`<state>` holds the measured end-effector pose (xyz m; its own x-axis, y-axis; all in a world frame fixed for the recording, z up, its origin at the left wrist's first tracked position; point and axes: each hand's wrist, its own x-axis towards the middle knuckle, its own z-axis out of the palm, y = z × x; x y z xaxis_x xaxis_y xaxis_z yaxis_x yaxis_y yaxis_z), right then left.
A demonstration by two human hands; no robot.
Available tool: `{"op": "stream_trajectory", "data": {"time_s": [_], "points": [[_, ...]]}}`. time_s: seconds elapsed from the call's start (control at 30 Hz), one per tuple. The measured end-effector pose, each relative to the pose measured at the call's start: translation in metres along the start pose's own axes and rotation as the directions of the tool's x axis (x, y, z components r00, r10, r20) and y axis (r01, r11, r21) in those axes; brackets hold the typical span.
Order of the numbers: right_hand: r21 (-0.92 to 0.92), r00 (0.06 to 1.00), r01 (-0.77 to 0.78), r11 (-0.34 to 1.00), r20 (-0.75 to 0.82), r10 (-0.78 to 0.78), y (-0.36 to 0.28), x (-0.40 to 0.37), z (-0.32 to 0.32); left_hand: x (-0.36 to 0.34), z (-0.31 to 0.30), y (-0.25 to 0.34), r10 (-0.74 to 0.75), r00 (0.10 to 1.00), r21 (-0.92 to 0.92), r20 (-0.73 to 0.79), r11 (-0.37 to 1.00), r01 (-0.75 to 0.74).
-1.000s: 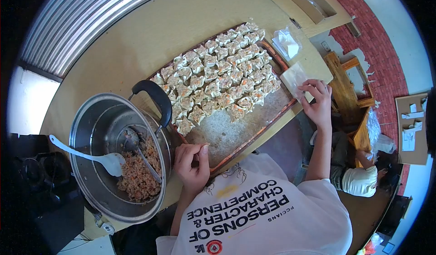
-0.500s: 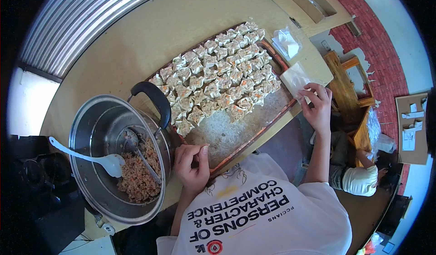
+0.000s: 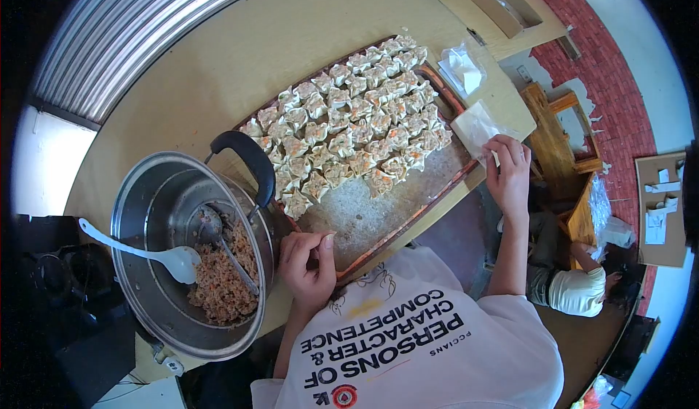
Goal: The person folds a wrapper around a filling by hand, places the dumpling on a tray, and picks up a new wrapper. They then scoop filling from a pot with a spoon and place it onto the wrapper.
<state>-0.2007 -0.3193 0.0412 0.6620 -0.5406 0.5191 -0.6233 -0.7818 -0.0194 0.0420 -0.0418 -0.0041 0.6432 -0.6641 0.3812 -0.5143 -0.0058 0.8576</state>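
Observation:
My right hand [image 3: 507, 163] is at the tray's right edge, its fingers pinching the near end of a clear plastic wrap [image 3: 482, 124] that lies over a pale, flat stack, possibly dumpling wrappers. Curled at the near left corner of the tray [image 3: 357, 220], my left hand [image 3: 309, 267] has thumb and forefinger close together; I see nothing between them. Rows of open-topped filled dumplings [image 3: 349, 125] cover most of the tray. Left of my left hand stands a metal pot [image 3: 156, 172] with ground filling [image 3: 218, 285], a white ladle [image 3: 178, 263] and a metal spoon [image 3: 237, 267] in it.
The pot's black handle [image 3: 251, 161] reaches toward the tray. White paper in plastic [image 3: 463, 70] lies beyond the tray's right end, with a cardboard box [image 3: 504, 5] farther off. Another person [image 3: 575, 290] is at the far right, near wooden furniture [image 3: 553, 129].
My right hand has shifted slightly, and the clear plastic stands a little higher over the stack. My left hand stays where it was.

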Motion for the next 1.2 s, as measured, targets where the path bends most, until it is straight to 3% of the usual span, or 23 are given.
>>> {"op": "stream_trajectory", "data": {"time_s": [0.27, 0.67, 0.73, 0.87, 1.03, 1.07, 1.13, 1.2], "points": [[-0.001, 0.999, -0.025, 1.000, -0.020, 0.025, -0.006, -0.001, -0.005, 0.000, 0.001, -0.002, 0.005, 1.000, -0.023, -0.002, 1.000, -0.005], [0.015, 0.979, -0.016, 1.000, -0.205, 0.019, 0.015, -0.020, 0.012, 0.001, 0.002, -0.001, 0.024, 1.000, -0.003, -0.002, 1.000, -0.024], [0.066, 0.964, -0.080, 0.995, -0.247, 0.094, 0.015, -0.022, 0.013, 0.001, 0.002, -0.001, 0.022, 1.000, -0.010, -0.011, 1.000, -0.022], [0.076, 0.965, -0.090, 0.993, -0.240, 0.106, 0.016, -0.023, 0.013, 0.001, 0.002, 0.000, 0.016, 1.000, -0.006, -0.002, 1.000, -0.016], [0.295, 0.887, -0.272, 0.916, -0.293, 0.358, 0.020, -0.032, 0.038, 0.000, 0.003, -0.002, 0.008, 1.000, -0.020, -0.004, 1.000, -0.008], [0.294, 0.886, -0.274, 0.916, -0.292, 0.359, 0.020, -0.031, 0.042, 0.000, 0.003, -0.002, 0.007, 1.000, -0.021, -0.002, 1.000, -0.007], [0.510, 0.822, -0.273, 0.816, -0.316, 0.473, 0.019, -0.025, 0.050, 0.001, 0.004, -0.001, 0.048, 0.999, -0.019, -0.016, 0.999, -0.048], [0.588, 0.791, -0.246, 0.770, -0.338, 0.511, 0.019, -0.022, 0.059, 0.001, 0.003, 0.000, 0.028, 1.000, -0.023, -0.013, 0.999, -0.029]]}}
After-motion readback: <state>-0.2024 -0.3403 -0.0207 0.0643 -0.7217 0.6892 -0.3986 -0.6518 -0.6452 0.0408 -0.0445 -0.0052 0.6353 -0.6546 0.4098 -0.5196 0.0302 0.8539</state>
